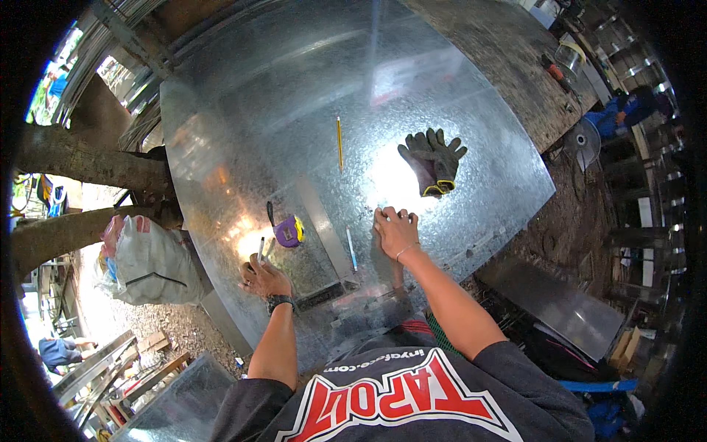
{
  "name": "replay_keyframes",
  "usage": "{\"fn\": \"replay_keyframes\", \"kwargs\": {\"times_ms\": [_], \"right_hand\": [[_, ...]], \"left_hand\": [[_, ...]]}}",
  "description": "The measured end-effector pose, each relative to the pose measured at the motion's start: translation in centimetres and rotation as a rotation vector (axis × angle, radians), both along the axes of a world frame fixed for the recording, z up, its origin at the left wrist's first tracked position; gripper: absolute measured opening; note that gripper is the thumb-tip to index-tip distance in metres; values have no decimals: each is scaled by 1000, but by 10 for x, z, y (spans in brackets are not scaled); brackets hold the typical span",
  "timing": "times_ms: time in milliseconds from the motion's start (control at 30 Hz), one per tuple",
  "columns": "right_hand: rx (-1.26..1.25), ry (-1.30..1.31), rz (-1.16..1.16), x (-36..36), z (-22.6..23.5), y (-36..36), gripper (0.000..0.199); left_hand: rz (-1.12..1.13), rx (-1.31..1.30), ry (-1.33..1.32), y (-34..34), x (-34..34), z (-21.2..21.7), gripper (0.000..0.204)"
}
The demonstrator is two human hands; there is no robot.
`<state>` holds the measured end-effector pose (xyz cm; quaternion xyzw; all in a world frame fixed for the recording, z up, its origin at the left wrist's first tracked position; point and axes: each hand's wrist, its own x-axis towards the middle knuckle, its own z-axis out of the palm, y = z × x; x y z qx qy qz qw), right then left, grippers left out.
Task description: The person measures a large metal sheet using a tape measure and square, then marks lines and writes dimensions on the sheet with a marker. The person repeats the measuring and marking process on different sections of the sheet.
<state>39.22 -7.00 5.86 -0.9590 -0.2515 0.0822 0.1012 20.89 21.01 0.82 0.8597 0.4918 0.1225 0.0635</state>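
My left hand (265, 279), with a dark watch at the wrist, is closed around a slim white pen (261, 247) that points up and away. My right hand (398, 233) rests on a shiny sheet of metal (258, 132), its fingers bent and slightly apart, with nothing visible in them. Between the hands lie a purple and yellow tape measure (289, 231), a flat metal strip (324, 228) and a white and blue pen (352, 249). Farther off is a yellow pencil (339, 144). Dark work gloves (432, 163) lie beyond my right hand.
Left of the sheet stand tree trunks (96, 158) and a stuffed white sack (158, 261). A worn wooden board (508, 66) adjoins the far right edge, with a red-handled tool (554, 68) on it. Another metal panel (560, 306) lies lower at the right. A person (59, 352) is at the far left.
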Motion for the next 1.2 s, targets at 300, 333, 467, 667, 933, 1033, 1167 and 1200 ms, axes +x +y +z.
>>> {"fn": "replay_keyframes", "kwargs": {"times_ms": [300,333,467,667,933,1033,1167,1200], "right_hand": [[49,38,-111,12,-5,4,35],[60,46,-137,5,-5,3,35],[12,24,-107,-7,-5,-3,37],[9,184,-167,31,4,18,35],[798,109,-591,-31,69,-130,30],[601,49,-654,-105,79,-213,52],[698,-271,-788,-203,64,-300,25],[753,-76,-920,-221,86,-310,26]], "left_hand": [[-31,-13,1,-2,1,0,37],[-38,-13,-7,-2,0,1,37],[-24,-16,8,1,-3,-2,40],[-39,43,8,0,-5,-8,40],[-133,-50,-116,25,-5,-23,32],[-154,192,-58,36,10,-40,29],[-393,-141,-183,-25,67,-16,37],[-433,-250,-239,-38,77,-9,39]]}}
